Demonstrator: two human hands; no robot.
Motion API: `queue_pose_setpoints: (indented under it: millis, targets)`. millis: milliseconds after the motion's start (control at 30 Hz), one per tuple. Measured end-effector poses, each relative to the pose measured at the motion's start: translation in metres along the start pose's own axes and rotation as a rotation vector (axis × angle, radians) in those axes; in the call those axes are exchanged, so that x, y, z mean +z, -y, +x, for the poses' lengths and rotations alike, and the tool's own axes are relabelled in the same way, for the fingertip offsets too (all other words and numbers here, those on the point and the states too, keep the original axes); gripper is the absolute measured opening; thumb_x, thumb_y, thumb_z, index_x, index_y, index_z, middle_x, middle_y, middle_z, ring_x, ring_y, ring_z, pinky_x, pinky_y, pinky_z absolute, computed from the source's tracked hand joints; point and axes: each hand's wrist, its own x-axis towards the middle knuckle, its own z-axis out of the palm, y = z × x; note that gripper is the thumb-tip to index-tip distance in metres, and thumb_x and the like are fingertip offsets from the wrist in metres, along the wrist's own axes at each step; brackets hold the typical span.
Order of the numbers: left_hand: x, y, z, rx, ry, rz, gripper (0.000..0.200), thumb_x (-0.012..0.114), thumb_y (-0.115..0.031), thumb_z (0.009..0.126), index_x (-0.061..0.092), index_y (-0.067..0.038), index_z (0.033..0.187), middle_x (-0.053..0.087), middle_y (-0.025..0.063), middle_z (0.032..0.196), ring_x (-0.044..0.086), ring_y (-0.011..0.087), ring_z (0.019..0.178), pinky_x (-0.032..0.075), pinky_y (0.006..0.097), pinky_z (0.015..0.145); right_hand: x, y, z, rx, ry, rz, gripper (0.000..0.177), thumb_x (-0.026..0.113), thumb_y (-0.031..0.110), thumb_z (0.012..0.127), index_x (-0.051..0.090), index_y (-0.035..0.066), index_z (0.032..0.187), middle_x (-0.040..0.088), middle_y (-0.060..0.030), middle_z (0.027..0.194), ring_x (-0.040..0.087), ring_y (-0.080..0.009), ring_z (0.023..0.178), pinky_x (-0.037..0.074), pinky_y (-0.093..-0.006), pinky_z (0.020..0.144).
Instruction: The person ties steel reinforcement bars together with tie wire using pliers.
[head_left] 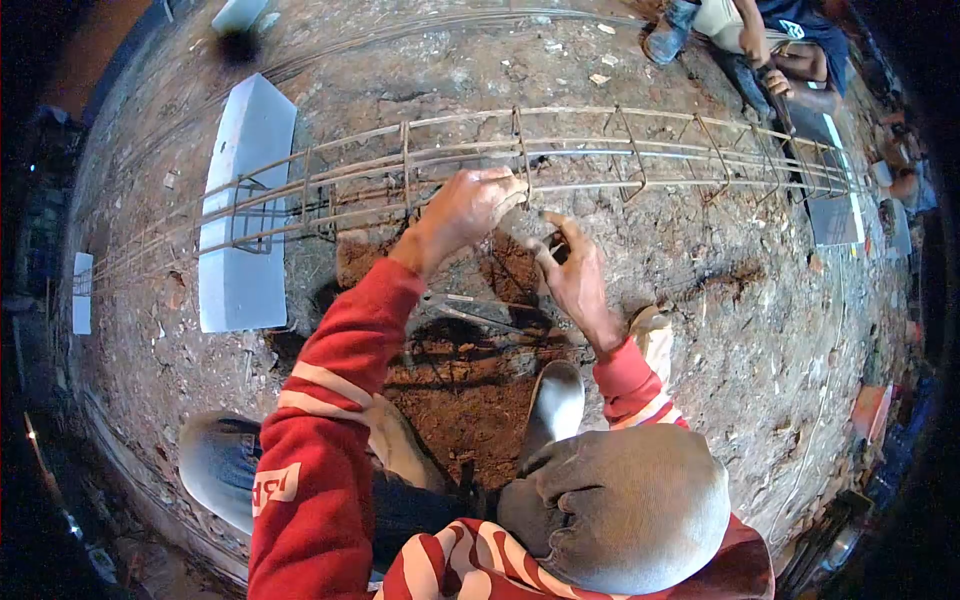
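Rebar cage [600, 154] spans white blocks [243, 280], likely propped clear of ground [745, 340]. Left hand [462, 212]: grip narrow, pinching cage at stirrup [521, 138], seemingly to steady it. Right hand [577, 275]: grip parted just below, nothing visible held.

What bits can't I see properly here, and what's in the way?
All in the head view:
What the left hand pinches, if anything: its own fingers hide it, by the metal cage.
The other person: head cut off by the top edge.
Lettering on the left sleeve: the cloth curves away.
Clutter at far right: too dark and small.
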Motion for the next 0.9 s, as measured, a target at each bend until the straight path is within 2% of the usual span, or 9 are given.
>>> queue_pose_setpoints:
  millis: [100,133,267,333,467,567,633,833,900]
  targets:
    - [0.000,-0.001,0.000,-0.010,0.065,0.042,0.026,0.062,-0.015,0.089,0.071,-0.008,0.111,0.070,0.0135,0.112,0.067,0.0312,0.102,0.055,0.0390,0.090,0.017,-0.015,0.004,-0.037,-0.083,0.184,0.026,0.075,0.017,0.086,0.068,0.006,0.108,0.069,-0.0172,0.083,0.067,-0.0316,0.070,0.052,-0.0402,0.065]
    - [-0.002,0.001,0.001,-0.022,0.057,0.053,0.027,0.062,-0.015,0.088,0.071,-0.008,0.112,0.070,0.0141,0.112,0.067,0.0311,0.103,0.055,0.0389,0.090,0.018,-0.013,0.005,0.012,-0.079,0.139,0.025,0.073,0.012,0.086,0.068,0.007,0.109,0.070,-0.0186,0.089,0.069,-0.0330,0.077,0.053,-0.0394,0.069]
    - [-0.006,0.006,0.001,0.079,0.061,0.096,0.025,0.064,-0.014,0.087,0.071,-0.007,0.109,0.070,0.0153,0.110,0.067,0.0308,0.100,0.057,0.0397,0.085,0.008,-0.009,0.008,0.102,0.018,0.057,0.024,0.072,0.010,0.086,0.068,0.008,0.110,0.070,-0.0205,0.092,0.070,-0.0352,0.082,0.053,-0.0397,0.070]
    - [-0.006,0.007,0.004,0.131,0.067,0.147,0.023,0.065,-0.014,0.085,0.070,-0.006,0.106,0.069,0.0146,0.109,0.068,0.0311,0.097,0.058,0.0413,0.080,0.007,-0.018,0.009,-0.085,-0.071,0.020,0.021,0.070,0.010,0.087,0.068,0.007,0.108,0.069,-0.0216,0.092,0.069,-0.0378,0.083,0.053,-0.0420,0.069]
    - [-0.008,0.008,0.006,0.229,0.041,0.212,0.020,0.065,-0.014,0.085,0.070,-0.006,0.103,0.068,0.0140,0.109,0.068,0.0313,0.095,0.057,0.0422,0.078,0.008,-0.017,0.011,-0.092,-0.065,0.067,0.019,0.066,0.011,0.090,0.067,0.008,0.109,0.069,-0.0215,0.090,0.068,-0.0397,0.081,0.052,-0.0453,0.068]
    - [-0.007,0.012,0.006,0.167,0.127,0.200,0.030,0.059,-0.015,0.086,0.067,-0.006,0.114,0.067,0.0146,0.116,0.066,0.0324,0.104,0.058,0.0429,0.082,0.003,-0.004,0.012,-0.115,-0.098,-0.015,0.017,0.062,0.012,0.092,0.065,0.009,0.109,0.068,-0.0212,0.090,0.066,-0.0413,0.080,0.050,-0.0482,0.066]
    - [-0.004,0.017,0.007,0.327,0.001,0.251,0.020,0.065,-0.013,0.086,0.070,-0.005,0.103,0.068,0.0139,0.107,0.068,0.0313,0.093,0.058,0.0410,0.078,-0.006,0.005,0.014,-0.114,-0.061,-0.117,0.019,0.059,0.010,0.092,0.063,0.008,0.111,0.068,-0.0212,0.091,0.065,-0.0420,0.079,0.049,-0.0490,0.065]
    - [-0.006,0.011,0.010,0.223,0.061,0.141,0.024,0.067,-0.013,0.084,0.070,-0.006,0.107,0.069,0.0144,0.106,0.069,0.0314,0.092,0.058,0.0414,0.080,-0.004,-0.004,0.007,-0.113,-0.002,-0.277,0.020,0.057,0.008,0.089,0.065,0.003,0.107,0.068,-0.0219,0.086,0.066,-0.0411,0.077,0.050,-0.0484,0.066]
    - [-0.005,0.013,0.009,0.258,0.022,0.174,0.024,0.068,-0.014,0.084,0.070,-0.006,0.107,0.069,0.0135,0.106,0.069,0.0307,0.093,0.058,0.0412,0.080,-0.002,-0.006,0.007,-0.134,-0.052,-0.175,0.019,0.057,0.008,0.090,0.066,0.002,0.106,0.068,-0.0225,0.085,0.067,-0.0411,0.076,0.051,-0.0477,0.066]
